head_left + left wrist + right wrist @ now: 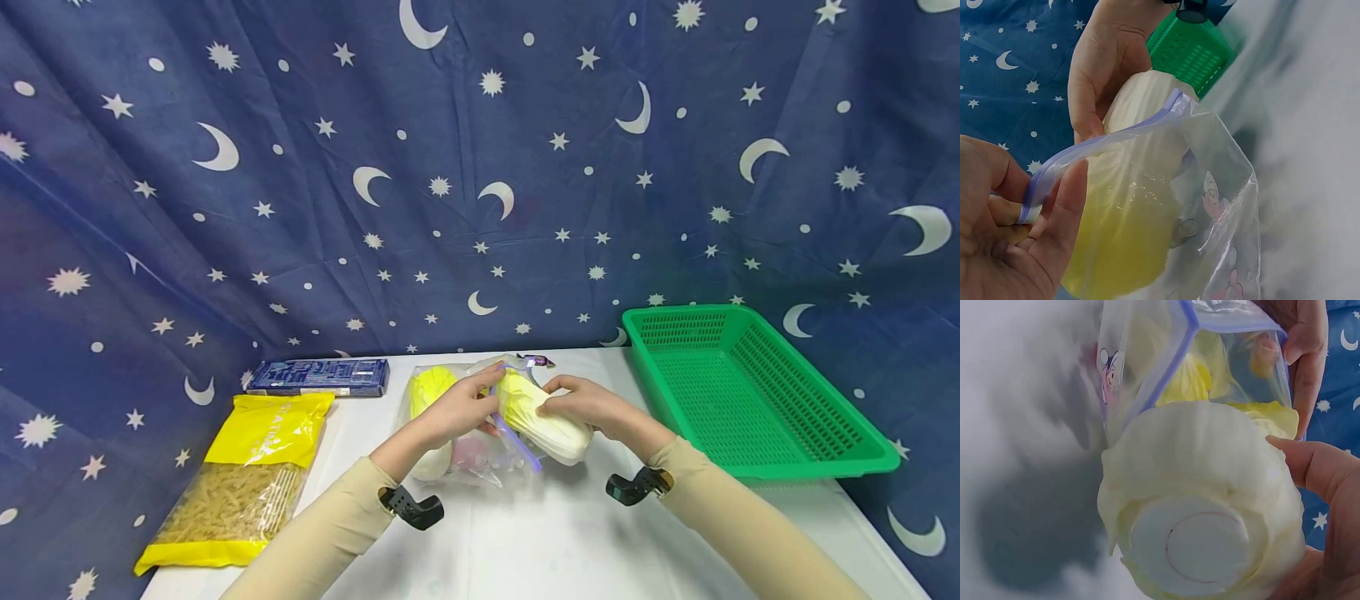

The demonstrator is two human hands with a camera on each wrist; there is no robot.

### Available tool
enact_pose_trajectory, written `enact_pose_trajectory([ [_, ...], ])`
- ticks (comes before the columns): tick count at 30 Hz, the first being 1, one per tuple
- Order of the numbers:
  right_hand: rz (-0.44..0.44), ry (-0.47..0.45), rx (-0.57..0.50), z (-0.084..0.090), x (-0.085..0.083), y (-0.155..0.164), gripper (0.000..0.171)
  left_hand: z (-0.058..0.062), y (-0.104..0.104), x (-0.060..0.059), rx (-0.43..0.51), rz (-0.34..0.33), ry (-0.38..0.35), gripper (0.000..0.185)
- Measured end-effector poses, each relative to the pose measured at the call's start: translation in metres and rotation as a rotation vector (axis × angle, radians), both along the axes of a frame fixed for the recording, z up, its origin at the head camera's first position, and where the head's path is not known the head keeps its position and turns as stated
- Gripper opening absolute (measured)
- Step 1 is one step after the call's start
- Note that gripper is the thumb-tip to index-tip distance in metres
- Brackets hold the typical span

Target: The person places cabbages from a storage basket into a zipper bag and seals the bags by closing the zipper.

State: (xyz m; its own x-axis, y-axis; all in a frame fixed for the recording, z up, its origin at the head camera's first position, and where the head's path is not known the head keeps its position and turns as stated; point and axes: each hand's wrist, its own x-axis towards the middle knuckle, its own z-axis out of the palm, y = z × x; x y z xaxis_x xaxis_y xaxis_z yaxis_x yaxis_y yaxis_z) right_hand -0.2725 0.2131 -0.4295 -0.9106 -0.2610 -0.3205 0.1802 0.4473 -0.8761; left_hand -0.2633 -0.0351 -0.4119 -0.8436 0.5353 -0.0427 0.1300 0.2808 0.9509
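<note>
My right hand (588, 406) grips a napa cabbage (553, 429), thumb on one side and fingers round the other. Its yellow leafy end lies inside the mouth of a clear zip bag (1222, 187), and its white base (1191, 544) sticks out toward the right wrist camera. My left hand (459, 410) pinches the bag's purple zip edge (1107, 139) between thumb and fingers, and the mouth stands wide. A second cabbage (432, 385) shows at the left through clear plastic. Pink cartoon prints (1213, 205) mark the bag's side.
Right of the hands stands a green plastic basket (750, 462). A yellow pasta bag (247, 475) lies at the left, with a dark blue box (318, 377) behind it. A small purple item (538, 361) lies at the table's back edge, before the starry curtain (480, 167).
</note>
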Motion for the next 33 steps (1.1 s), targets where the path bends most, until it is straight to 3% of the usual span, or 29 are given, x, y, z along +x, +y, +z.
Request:
enact_pose_trajectory([
  [9, -0.007, 0.032, 0.085, -0.002, 0.003, 0.004, 0.034, -0.003, 0.001, 0.000, -0.014, 0.003, 0.000, 0.066],
  [22, -0.052, -0.076, -0.026, -0.004, 0.001, 0.011, 0.036, -0.006, 0.002, 0.003, 0.012, -0.006, 0.001, 0.064],
  [33, -0.053, -0.174, -0.207, -0.009, -0.006, 0.016, 0.035, -0.008, 0.007, 0.006, -0.001, 0.013, 0.010, 0.065],
])
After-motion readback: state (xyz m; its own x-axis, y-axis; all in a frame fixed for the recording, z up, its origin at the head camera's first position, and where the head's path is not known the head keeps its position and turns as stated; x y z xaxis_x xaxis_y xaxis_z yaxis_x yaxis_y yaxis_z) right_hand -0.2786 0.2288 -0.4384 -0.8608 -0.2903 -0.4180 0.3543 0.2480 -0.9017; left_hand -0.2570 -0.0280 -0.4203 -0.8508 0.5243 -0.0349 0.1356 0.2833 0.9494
